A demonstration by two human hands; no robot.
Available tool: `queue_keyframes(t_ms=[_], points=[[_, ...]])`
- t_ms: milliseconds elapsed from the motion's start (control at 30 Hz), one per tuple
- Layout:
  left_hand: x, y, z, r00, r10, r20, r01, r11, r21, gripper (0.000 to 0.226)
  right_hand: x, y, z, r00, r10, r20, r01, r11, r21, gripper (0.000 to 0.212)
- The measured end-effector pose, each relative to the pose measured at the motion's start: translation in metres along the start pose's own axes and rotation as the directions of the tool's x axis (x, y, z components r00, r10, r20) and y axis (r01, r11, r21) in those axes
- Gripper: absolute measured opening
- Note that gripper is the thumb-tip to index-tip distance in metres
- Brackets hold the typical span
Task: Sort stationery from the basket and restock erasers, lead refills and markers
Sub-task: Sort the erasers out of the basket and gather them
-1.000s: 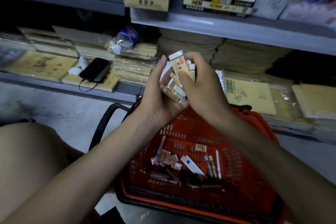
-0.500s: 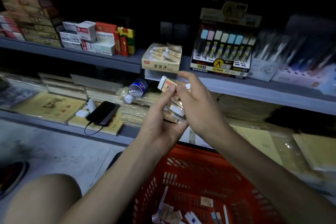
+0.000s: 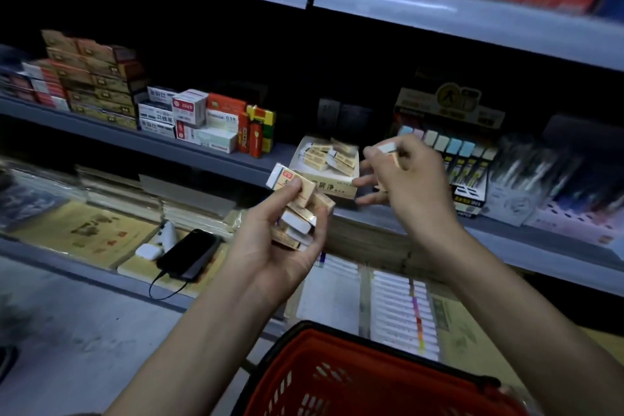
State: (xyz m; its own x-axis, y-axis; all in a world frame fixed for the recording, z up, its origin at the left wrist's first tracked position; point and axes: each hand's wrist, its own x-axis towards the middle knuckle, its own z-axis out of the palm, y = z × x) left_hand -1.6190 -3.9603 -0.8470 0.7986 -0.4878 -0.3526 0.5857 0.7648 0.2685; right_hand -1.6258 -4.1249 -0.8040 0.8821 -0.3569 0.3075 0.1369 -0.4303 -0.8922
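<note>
My left hand [image 3: 270,246] grips a bunch of several tan-and-white erasers [image 3: 299,209], thumb on the top one. To its right, my right hand [image 3: 408,179] pinches one eraser [image 3: 388,149] between thumb and forefinger, other fingers spread, just right of the open eraser box [image 3: 329,172] on the middle shelf. That box holds several erasers. The red basket [image 3: 354,378] shows at the bottom edge; its contents are out of view.
A lead-refill display [image 3: 449,152] stands right of the eraser box. Boxed stationery [image 3: 189,118] lines the shelf [image 3: 202,155] to the left. A black phone [image 3: 189,253] on a cable lies on paper pads on the lower shelf. White marker packs [image 3: 401,311] lie below.
The view has tilted up from the basket to the shelves. My right hand took one eraser out of the bunch and carried it right and up, beside the eraser box.
</note>
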Motion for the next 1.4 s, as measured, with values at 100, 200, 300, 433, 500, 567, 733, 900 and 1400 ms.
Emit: queue_keyframes(t_ms=[100, 200, 300, 433, 500, 567, 733, 900, 1400], points=[[0.002, 0.010, -0.003, 1.000, 0.009, -0.018, -0.009, 1.000, 0.007, 0.027, 0.034, 0.000, 0.011, 0.998, 0.037, 0.050, -0.027, 0.982, -0.187, 0.017], [0.002, 0.019, -0.005, 0.999, 0.012, -0.035, -0.012, 1.000, 0.006, 0.021, 0.072, 0.007, 0.030, 0.997, 0.040, 0.061, -0.018, 0.944, -0.329, 0.016], [0.002, 0.027, -0.007, 1.000, 0.024, -0.013, -0.024, 1.000, 0.008, 0.018, 0.103, 0.020, 0.047, 0.980, -0.194, 0.045, 0.182, 0.784, -0.593, 0.016], [0.004, 0.035, -0.009, 0.997, 0.070, 0.020, -0.071, 0.995, 0.064, 0.034, 0.128, 0.036, 0.070, 0.951, -0.291, 0.101, 0.263, 0.592, -0.762, 0.009], [0.006, 0.039, -0.009, 0.994, 0.107, 0.023, -0.109, 0.989, 0.103, 0.033, 0.138, 0.042, 0.080, 0.949, -0.285, 0.137, 0.275, 0.527, -0.804, 0.020], [0.006, 0.042, -0.010, 0.988, 0.150, 0.029, -0.153, 0.978, 0.143, 0.026, 0.144, 0.048, 0.088, 0.945, -0.287, 0.157, 0.284, 0.482, -0.829, 0.023], [0.013, 0.047, -0.017, 0.978, 0.209, 0.022, -0.208, 0.944, 0.257, 0.013, 0.143, 0.039, 0.083, 0.934, -0.191, 0.302, 0.353, 0.376, -0.857, 0.018], [0.016, 0.038, -0.019, 0.977, 0.212, 0.016, -0.202, 0.902, 0.381, 0.022, 0.073, 0.001, 0.062, 0.970, -0.148, 0.195, 0.218, 0.887, -0.408, 0.028], [0.031, 0.012, -0.014, 0.986, 0.147, 0.078, -0.166, 0.809, 0.563, 0.026, 0.023, -0.007, 0.032, 0.924, 0.228, 0.308, -0.212, 0.974, -0.084, 0.019]])
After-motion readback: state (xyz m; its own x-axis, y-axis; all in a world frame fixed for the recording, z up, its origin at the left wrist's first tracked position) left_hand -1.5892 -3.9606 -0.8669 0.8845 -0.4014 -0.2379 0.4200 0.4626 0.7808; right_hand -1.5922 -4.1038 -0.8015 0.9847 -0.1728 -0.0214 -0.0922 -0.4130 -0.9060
